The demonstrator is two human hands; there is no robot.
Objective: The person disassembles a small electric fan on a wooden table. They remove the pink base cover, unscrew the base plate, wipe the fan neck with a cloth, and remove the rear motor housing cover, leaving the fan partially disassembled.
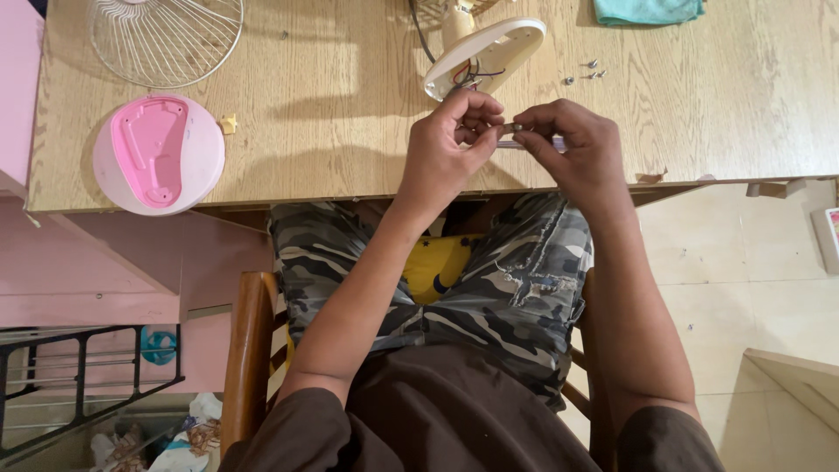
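My left hand (450, 144) and my right hand (572, 149) meet over the front edge of the wooden table (332, 131). Together they pinch a small slim metal part (509, 131) between the fingertips; a pale handle-like end sticks out past my right fingers. Just beyond my hands lies a white fan base (483, 54), tipped on its side with red and black wires showing at its underside.
A pink round base cover (159, 153) lies at the table's left. A wire fan guard (166, 35) sits at the back left. Several small screws (587, 72) lie at the right, a teal cloth (647, 10) beyond. I sit on a wooden chair (245, 350).
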